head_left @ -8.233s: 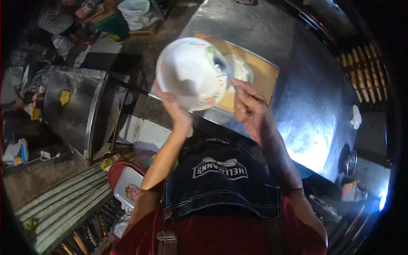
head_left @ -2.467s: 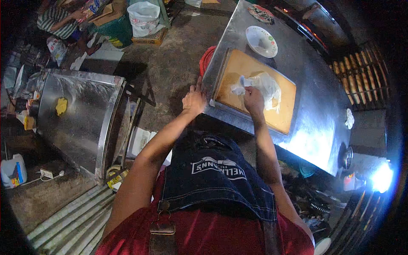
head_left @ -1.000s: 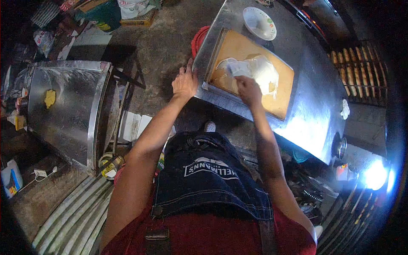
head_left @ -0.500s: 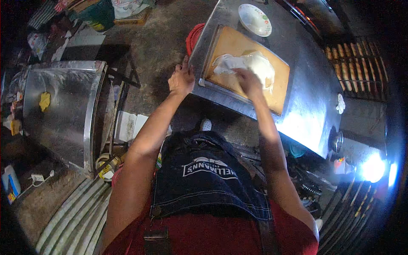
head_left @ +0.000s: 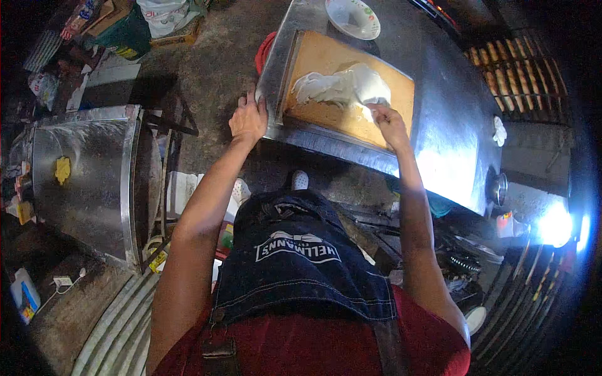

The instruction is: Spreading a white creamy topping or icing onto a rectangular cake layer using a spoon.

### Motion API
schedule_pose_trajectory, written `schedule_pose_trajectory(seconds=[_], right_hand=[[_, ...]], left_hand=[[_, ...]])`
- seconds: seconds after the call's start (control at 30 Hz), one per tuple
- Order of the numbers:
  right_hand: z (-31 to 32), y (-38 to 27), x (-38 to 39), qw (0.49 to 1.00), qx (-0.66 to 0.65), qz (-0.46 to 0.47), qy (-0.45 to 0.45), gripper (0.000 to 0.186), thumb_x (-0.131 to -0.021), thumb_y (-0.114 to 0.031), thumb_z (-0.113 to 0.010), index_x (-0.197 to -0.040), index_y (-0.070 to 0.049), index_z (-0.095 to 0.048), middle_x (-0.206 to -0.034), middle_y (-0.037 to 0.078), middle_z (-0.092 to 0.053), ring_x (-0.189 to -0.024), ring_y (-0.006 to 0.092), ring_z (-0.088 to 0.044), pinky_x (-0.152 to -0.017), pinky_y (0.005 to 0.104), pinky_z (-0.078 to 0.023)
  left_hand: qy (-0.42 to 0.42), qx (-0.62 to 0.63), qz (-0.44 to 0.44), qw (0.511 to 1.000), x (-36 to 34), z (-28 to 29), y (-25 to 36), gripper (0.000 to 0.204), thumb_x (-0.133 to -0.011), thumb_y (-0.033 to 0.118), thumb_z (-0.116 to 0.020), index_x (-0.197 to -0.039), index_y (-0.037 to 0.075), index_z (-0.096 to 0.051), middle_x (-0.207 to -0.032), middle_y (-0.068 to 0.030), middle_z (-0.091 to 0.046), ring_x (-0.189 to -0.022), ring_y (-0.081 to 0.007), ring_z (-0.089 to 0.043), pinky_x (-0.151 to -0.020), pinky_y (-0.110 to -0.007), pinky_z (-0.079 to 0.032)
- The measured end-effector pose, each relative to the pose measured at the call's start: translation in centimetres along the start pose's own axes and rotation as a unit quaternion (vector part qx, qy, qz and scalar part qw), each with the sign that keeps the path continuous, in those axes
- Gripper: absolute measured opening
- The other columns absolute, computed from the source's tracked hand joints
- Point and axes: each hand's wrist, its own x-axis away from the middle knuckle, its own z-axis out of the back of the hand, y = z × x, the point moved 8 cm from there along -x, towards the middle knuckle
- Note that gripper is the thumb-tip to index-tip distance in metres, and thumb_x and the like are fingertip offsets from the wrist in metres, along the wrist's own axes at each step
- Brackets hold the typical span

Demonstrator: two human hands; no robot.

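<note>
A golden-brown flat sheet, like a sponge cake (head_left: 326,59), lies in a shallow metal tray (head_left: 290,69) on the steel table. White cream (head_left: 342,84) is spread over its middle in an uneven, thick layer. At the cream's right end, my right hand (head_left: 391,127) has its fingers closed together low over the sheet; whatever it grips is hidden or too small to name. My left hand (head_left: 249,121) rests at the table's near left corner, fingers extended and holding nothing. A white bowl (head_left: 353,17) with a patterned rim stands beyond the tray.
The steel table (head_left: 433,81) carries a small white crumpled thing (head_left: 499,131) at its right edge. A second metal table (head_left: 81,194) with a yellow patch stands to the left. A rack with long brown rolls (head_left: 517,75) is at the far right, above a bright lamp (head_left: 553,227).
My right hand has moved right across the sheet, from the cream's middle to its right end. The cream looks spread differently. My left hand stays at the table corner; the whole view has shifted slightly.
</note>
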Motion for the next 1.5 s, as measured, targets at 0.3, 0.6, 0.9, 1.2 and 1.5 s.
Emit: schedule_pose_trajectory(seconds=[0.3, 0.6, 0.9, 1.2, 1.5], right_hand=[[-4.9, -8.8, 4.1, 0.997, -0.070, -0.018, -0.030, 0.036, -0.091, -0.007, -0.053, -0.122, -0.010, -0.071, -0.113, 0.018, -0.073, -0.108, 0.0310, -0.070, -0.096, 0.0411, -0.052], [-4.5, -11.5, 4.9, 0.999, 0.004, 0.041, 0.010, 0.033, -0.094, -0.016, -0.054, -0.122, -0.010, -0.071, -0.114, 0.020, -0.071, -0.111, 0.0336, -0.068, -0.097, 0.0417, -0.051], [-7.5, -12.4, 3.9, 0.999, 0.039, -0.015, 0.024, 0.031, -0.094, -0.012, -0.055, -0.118, -0.009, -0.073, -0.109, 0.020, -0.073, -0.101, 0.0355, -0.070, -0.089, 0.0419, -0.053], [-6.5, -16.7, 4.6, 0.998, 0.050, 0.022, 0.042, 0.026, -0.091, -0.016, -0.061, -0.111, -0.019, -0.076, -0.104, 0.017, -0.073, -0.099, 0.0352, -0.070, -0.087, 0.0443, -0.055], [-8.9, -19.6, 4.8, 0.953, 0.302, -0.006, -0.019, 0.027, -0.084, -0.022, -0.068, -0.109, -0.024, -0.077, -0.101, 0.016, -0.074, -0.096, 0.0343, -0.071, -0.087, 0.0450, -0.056]], left_hand=[[0.018, 0.009, 0.009, 1.000, 0.1, 0.0, -0.4, 0.058, -0.103, 0.045, -0.038, -0.155, 0.019, -0.034, -0.142, -0.0262, -0.053, -0.122, -0.0465, -0.057, -0.102, -0.055, -0.047], [0.019, 0.005, 0.011, 1.000, 0.0, 0.1, -0.9, 0.058, -0.103, 0.044, -0.039, -0.155, 0.019, -0.033, -0.140, -0.0238, -0.052, -0.118, -0.0447, -0.061, -0.098, -0.056, -0.049], [-0.020, 0.040, 0.014, 0.999, -0.4, -1.1, -1.8, 0.056, -0.105, 0.048, -0.035, -0.156, 0.025, -0.032, -0.137, -0.0214, -0.053, -0.119, -0.0434, -0.060, -0.099, -0.057, -0.046], [0.032, 0.078, -0.004, 0.996, -0.8, -1.7, -2.1, 0.054, -0.105, 0.045, -0.036, -0.154, 0.022, -0.034, -0.135, -0.0193, -0.053, -0.120, -0.0422, -0.058, -0.098, -0.058, -0.046], [-0.002, 0.084, 0.007, 0.996, -0.6, -1.3, -1.9, 0.053, -0.105, 0.044, -0.037, -0.153, 0.021, -0.034, -0.128, -0.0216, -0.054, -0.117, -0.0443, -0.059, -0.097, -0.058, -0.047]])
